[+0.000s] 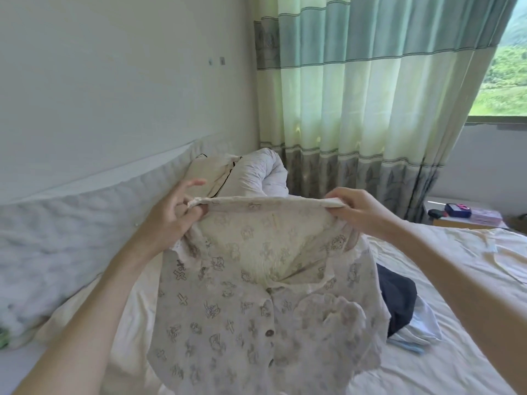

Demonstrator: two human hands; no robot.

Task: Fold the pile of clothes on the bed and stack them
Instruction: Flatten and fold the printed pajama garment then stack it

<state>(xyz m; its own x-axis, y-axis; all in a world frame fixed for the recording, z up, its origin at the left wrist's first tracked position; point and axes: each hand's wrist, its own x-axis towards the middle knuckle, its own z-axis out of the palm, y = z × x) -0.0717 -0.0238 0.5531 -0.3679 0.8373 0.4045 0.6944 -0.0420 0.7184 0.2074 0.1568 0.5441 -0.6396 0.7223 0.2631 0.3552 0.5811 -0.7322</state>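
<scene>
Head view: both hands, left hand (pixel 171 215) and right hand (pixel 360 210), are pinching the printed shirt (pixel 256 295) by its shoulders; I'd be laying it flat mid-bed (pixel 456 280), buttons down.

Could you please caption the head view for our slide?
Both hands, left hand and right hand, hold a printed button-up shirt up by its top edge over the bed.
</scene>
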